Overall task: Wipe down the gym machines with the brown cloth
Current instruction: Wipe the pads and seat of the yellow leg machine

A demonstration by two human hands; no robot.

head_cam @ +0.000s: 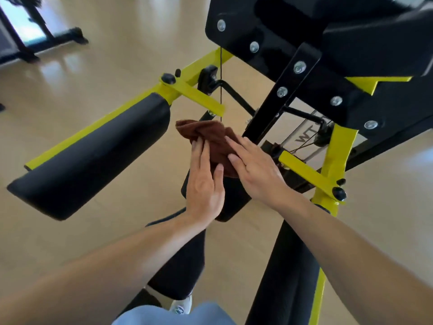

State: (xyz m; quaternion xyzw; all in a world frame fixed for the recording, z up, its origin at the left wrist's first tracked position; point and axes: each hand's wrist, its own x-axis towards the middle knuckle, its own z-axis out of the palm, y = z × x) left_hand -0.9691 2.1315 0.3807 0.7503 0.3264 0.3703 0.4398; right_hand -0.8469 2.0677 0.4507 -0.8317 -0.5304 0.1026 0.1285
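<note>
Head view. A pale, glossy floor [98, 73] fills the background, with the dark base of another machine [58, 38] at the far left, well apart from the work. The landmark I use is the yellow-and-black gym machine [337, 146], seen from above and close in. Its black arm pad [93, 156] runs out to the left of the frame's centre; a black plate with silver bolts [300, 66] stands above; a thin black cable [221, 85] hangs straight down just over the cloth.

The brown cloth [206, 134], bunched rather than flat, lies at the middle of the machine, below the short yellow crossbar [199, 96] and over a dark padded part [234, 195] that I cannot identify fully.

My left hand [205, 181] has its fingers straight and close together, lying flat against the cloth's near-left edge. My right hand [255, 167] has its fingers spread and pressed down on the cloth's right side. Neither hand pinches it.

The cloth lies directly ahead of both hands, beyond the fingertips, its long axis running from upper left to lower right. Both hands touch it; the right covers more of it. I judge that the coming wipe turns on pushing the cloth forward under these flat hands, and that the cable just above could snag it.
</note>
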